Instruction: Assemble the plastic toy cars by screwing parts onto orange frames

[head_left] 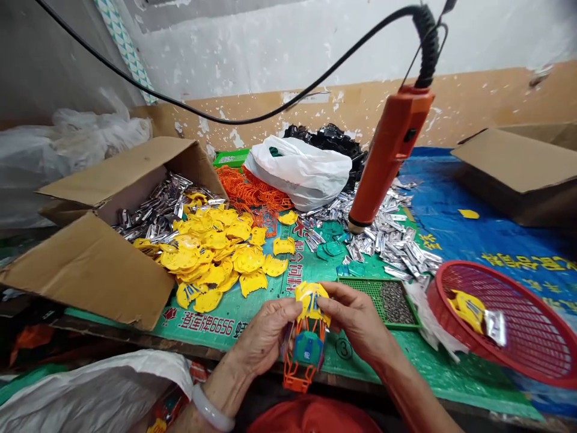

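My left hand (265, 337) and my right hand (356, 319) both grip a plastic toy assembly (309, 343) above the green printed mat (225, 322). It has a yellow shell (312, 302) on top, with a teal piece (309, 349) and an orange lattice frame (300, 376) below. A pile of loose yellow shells (211, 252) lies left of my hands, spilling from a cardboard box (90, 270). Silver foil packets (383, 240) and teal pieces (331, 237) lie ahead. Orange frames (247, 189) are heaped farther back.
A red plastic basket (509, 319) at the right holds a yellow piece and a foil packet. A green tray of dark granules (383, 300) sits near my right hand. An orange hanging power tool (390, 150) dangles on a coiled cord above the mat. A white plastic bag (300, 171) stands behind.
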### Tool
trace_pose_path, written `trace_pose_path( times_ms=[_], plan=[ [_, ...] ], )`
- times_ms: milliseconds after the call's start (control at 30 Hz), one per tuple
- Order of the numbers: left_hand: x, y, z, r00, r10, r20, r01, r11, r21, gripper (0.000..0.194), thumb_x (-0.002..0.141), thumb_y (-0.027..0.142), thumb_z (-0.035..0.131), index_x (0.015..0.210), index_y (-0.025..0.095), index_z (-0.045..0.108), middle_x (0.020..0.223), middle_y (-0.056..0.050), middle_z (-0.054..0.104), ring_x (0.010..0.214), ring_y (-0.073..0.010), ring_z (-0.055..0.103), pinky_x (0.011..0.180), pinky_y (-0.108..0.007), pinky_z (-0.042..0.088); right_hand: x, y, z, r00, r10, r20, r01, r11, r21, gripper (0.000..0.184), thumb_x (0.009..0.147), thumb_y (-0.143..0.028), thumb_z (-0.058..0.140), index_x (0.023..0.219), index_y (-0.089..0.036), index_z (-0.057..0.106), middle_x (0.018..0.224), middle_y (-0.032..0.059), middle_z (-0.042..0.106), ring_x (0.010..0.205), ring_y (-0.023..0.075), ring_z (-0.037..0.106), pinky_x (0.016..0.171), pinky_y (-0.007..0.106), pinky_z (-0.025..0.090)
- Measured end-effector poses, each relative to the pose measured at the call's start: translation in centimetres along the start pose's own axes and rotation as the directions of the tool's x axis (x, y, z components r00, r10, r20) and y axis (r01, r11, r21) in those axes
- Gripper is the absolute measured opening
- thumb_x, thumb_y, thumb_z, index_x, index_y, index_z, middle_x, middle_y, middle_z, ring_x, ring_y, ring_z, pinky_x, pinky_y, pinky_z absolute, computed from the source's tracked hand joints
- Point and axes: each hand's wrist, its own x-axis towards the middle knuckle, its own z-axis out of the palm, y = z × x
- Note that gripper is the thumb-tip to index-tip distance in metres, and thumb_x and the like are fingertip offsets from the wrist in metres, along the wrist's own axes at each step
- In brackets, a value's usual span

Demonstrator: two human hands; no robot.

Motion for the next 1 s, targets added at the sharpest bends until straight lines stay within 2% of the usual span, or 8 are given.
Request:
trace_pose_path(
  times_ms=[67,133,267,467,567,733,900,1000],
  plan=[
    [0.3,-0.4,-0.1,1.0,0.004,-0.002,-0.004,0.999,-0.034,0.031,0.07,0.041,0.077,0.075,0.012,0.07,0.061,-0.001,0.064,0.047,-0.0084,0.051,0.045,-0.019,0.04,-0.2,-0.1,0.1,1.0,0.005,-0.013,-0.005,1.0,-0.005,0.042,0.06,-0.041,0.082,0.091,-0.015,0.071,0.065,-0.0008,0.064,0.049,0.0063,0.047,0.045,0.019,0.035],
    [0.5,-0.5,-0.2,1.0,0.014,0.02,-0.013,0.999,-0.035,0.031,0.072,0.041,0.076,0.08,0.011,0.071,0.067,-0.004,0.068,0.053,-0.0108,0.057,0.051,-0.02,0.045,-0.4,0.0,0.0,1.0,-0.015,-0.021,0.014,1.0,-0.028,0.042,0.061,-0.041,0.081,0.092,-0.015,0.069,0.073,0.0012,0.068,0.057,0.0102,0.055,0.053,0.023,0.043],
    [0.9,-0.7,-0.3,0.996,-0.018,0.09,0.016,1.0,0.021,0.042,0.075,0.048,0.071,0.086,0.007,0.072,0.069,-0.009,0.071,0.06,-0.0154,0.062,0.057,-0.023,0.047,-0.7,0.6,-0.2,0.996,-0.09,-0.021,0.085,0.983,-0.164,0.043,0.065,-0.045,0.076,0.093,-0.014,0.066,0.083,0.0057,0.07,0.069,0.0162,0.062,0.063,0.029,0.049],
    [1.3,-1.2,-0.3,0.995,-0.048,0.083,0.046,0.998,0.031,0.05,0.072,0.052,0.073,0.092,0.006,0.072,0.076,-0.012,0.073,0.066,-0.019,0.065,0.061,-0.026,0.047,-0.8,1.7,-0.3,0.978,-0.198,-0.06,0.168,0.929,-0.331,0.041,0.072,-0.05,0.068,0.091,-0.014,0.062,0.082,0.0054,0.066,0.068,0.016,0.058,0.062,0.029,0.048],
    [1.3,-1.3,-0.3,0.995,-0.062,0.082,0.06,0.998,0.026,0.05,0.07,0.051,0.075,0.091,0.006,0.072,0.075,-0.011,0.073,0.063,-0.0175,0.064,0.063,-0.026,0.047,-0.9,2.2,-0.4,0.974,-0.216,-0.065,0.178,0.914,-0.364,0.041,0.075,-0.05,0.065,0.092,-0.013,0.06,0.085,0.0065,0.066,0.07,0.0165,0.057,0.065,0.031,0.048],
    [1.2,-1.0,-0.3,0.995,-0.063,0.081,0.058,0.996,0.061,0.044,0.07,0.05,0.075,0.079,0.007,0.074,0.067,-0.009,0.071,0.055,-0.0139,0.059,0.06,-0.025,0.046,-1.3,2.9,-0.4,0.963,-0.257,-0.077,0.201,0.881,-0.428,0.037,0.078,-0.048,0.062,0.094,-0.014,0.06,0.083,0.0051,0.061,0.07,0.0161,0.055,0.062,0.029,0.046],
    [1.1,-0.5,-0.5,0.994,-0.024,0.107,0.01,0.992,0.126,0.038,0.073,0.045,0.074,0.079,0.008,0.075,0.07,-0.008,0.072,0.063,-0.0147,0.058,0.066,-0.025,0.044,-2.0,3.1,0.0,0.906,-0.416,-0.075,0.283,0.729,-0.623,0.03,0.083,-0.044,0.058,0.093,-0.016,0.06,0.074,0.0006,0.052,0.061,0.0135,0.048,0.055,0.026,0.041],
    [1.1,-0.6,-0.6,0.993,-0.034,0.11,0.021,0.993,0.119,0.038,0.073,0.046,0.074,0.077,0.008,0.075,0.068,-0.007,0.07,0.062,-0.0144,0.057,0.065,-0.025,0.043,-2.1,3.1,-0.2,0.906,-0.42,-0.051,0.29,0.704,-0.649,0.03,0.084,-0.044,0.057,0.095,-0.016,0.06,0.076,0.002,0.054,0.063,0.0142,0.05,0.057,0.027,0.042]
  ],
)
